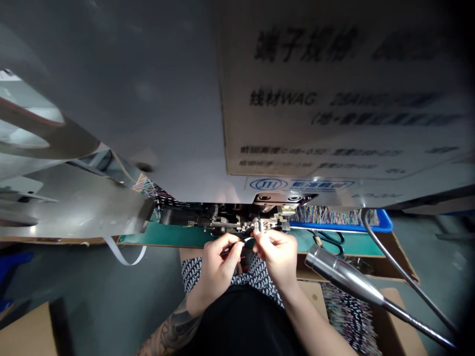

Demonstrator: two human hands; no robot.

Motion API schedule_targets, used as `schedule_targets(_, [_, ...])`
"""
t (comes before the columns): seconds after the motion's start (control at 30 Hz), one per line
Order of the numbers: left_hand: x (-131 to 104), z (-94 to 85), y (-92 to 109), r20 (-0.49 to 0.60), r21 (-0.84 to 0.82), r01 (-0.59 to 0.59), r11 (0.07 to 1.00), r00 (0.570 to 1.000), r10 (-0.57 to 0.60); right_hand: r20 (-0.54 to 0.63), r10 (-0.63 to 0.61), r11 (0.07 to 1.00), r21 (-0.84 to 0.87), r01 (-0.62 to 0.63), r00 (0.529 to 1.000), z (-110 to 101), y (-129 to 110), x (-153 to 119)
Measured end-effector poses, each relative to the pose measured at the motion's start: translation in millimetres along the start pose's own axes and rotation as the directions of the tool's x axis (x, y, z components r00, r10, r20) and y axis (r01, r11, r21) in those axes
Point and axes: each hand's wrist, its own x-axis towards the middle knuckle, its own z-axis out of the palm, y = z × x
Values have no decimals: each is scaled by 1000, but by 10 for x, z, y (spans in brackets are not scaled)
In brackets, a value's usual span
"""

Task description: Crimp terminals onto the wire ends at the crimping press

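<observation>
My left hand (221, 264) is closed in a pinch on a thin wire (248, 240), of which a short white stretch shows between my two hands. Thumb and forefinger of my right hand (276, 257) are pressed together near the wire's other end, close against the crimping machine's tooling (258, 226). What lies between the right fingertips is too small to make out. A little red strand shows just below the left fingers.
The machine's grey housing (166, 99) with a printed label fills the upper view. A blue tray (386, 222) of many wires stands behind at right. A metal gooseneck lamp (345, 274) reaches in from the right, above a box of wire bundles (349, 316). A white strip (126, 259) hangs at left.
</observation>
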Motion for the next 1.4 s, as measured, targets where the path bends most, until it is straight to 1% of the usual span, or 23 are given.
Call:
schedule_targets(0.27, [-2, 17, -2, -32, -14, -18, 1000, 999, 18, 2, 83, 995, 49, -84, 997, 41, -24, -4])
schedule_targets(0.4, [-11, 14, -17, -38, 21, -33, 999, 999, 33, 2, 94, 993, 70, -93, 996, 46, -28, -15])
schedule_targets(0.5, [-10, -17, -47, -24, 45, -41, 998, 999, 42, 13, 87, 993, 77, -88, 996, 44, -35, -33])
schedule_targets(0.53, [-5, -36, -57, 2, 44, -44, 998, 999, 44, 26, 83, 993, 79, -85, 996, 39, -32, -44])
schedule_targets(0.6, [10, -87, -79, 110, 31, -80, 996, 991, 76, 74, 75, 993, 83, -81, 994, 16, -10, -71])
schedule_targets(0.67, [23, -151, -110, 229, 4, -131, 991, 965, 127, 144, 74, 991, 103, -89, 987, -35, 44, -96])
schedule_targets(0.7, [25, -185, -131, 271, -25, -138, 990, 952, 139, 183, 70, 988, 125, -94, 981, -72, 81, -104])
schedule_targets(0.73, [24, -217, -155, 300, -72, -118, 990, 944, 134, 223, 51, 984, 157, -88, 973, -117, 120, -108])
schedule_targets(0.8, [10, -271, -205, 313, -233, -15, 972, 946, 90, 302, -17, 980, 196, -45, 953, -210, 190, -112])
schedule_targets(0.83, [0, -290, -225, 308, -331, 44, 943, 949, 64, 348, -56, 984, 181, -8, 936, -250, 214, -116])
schedule_targets(0.9, [-20, -310, -249, 284, -502, 125, 856, 959, 26, 476, -92, 996, 61, 72, 875, -289, 227, -140])
schedule_targets(0.93, [-28, -310, -253, 269, -556, 143, 819, 963, 14, 534, -76, 994, -24, 104, 842, -282, 219, -162])
schedule_targets(0.97, [-34, -306, -254, 257, -587, 150, 795, 966, 7, 574, -50, 986, -100, 131, 817, -258, 204, -190])
schedule_targets(1.0, [-38, -296, -254, 250, -601, 151, 785, 968, 6, 588, -35, 977, -149, 151, 808, -221, 186, -219])
schedule_targets(1.03, [-41, -284, -256, 242, -605, 143, 783, 970, 10, 575, -35, 972, -171, 162, 817, -174, 168, -247])
schedule_targets(1.13, [-52, -243, -282, 197, -594, 79, 801, 979, 50, 439, -128, 975, -109, 194, 889, -46, 142, -293])
schedule_targets(1.17, [-58, -232, -296, 173, -596, 52, 801, 983, 65, 402, -156, 975, -82, 206, 902, -21, 145, -294])
schedule_targets(1.23, [-75, -219, -323, 120, -609, 8, 793, 989, 82, 370, -176, 977, -44, 207, 912, -2, 168, -288])
schedule_targets(1.3, [-96, -215, -338, 90, -614, 0, 789, 993, 70, 350, -133, 990, 12, 138, 927, -11, 207, -283])
schedule_targets(1.4, [-122, -206, -331, 60, -599, 13, 801, 998, 28, 282, 33, 984, 159, -80, 959, -42, 260, -286])
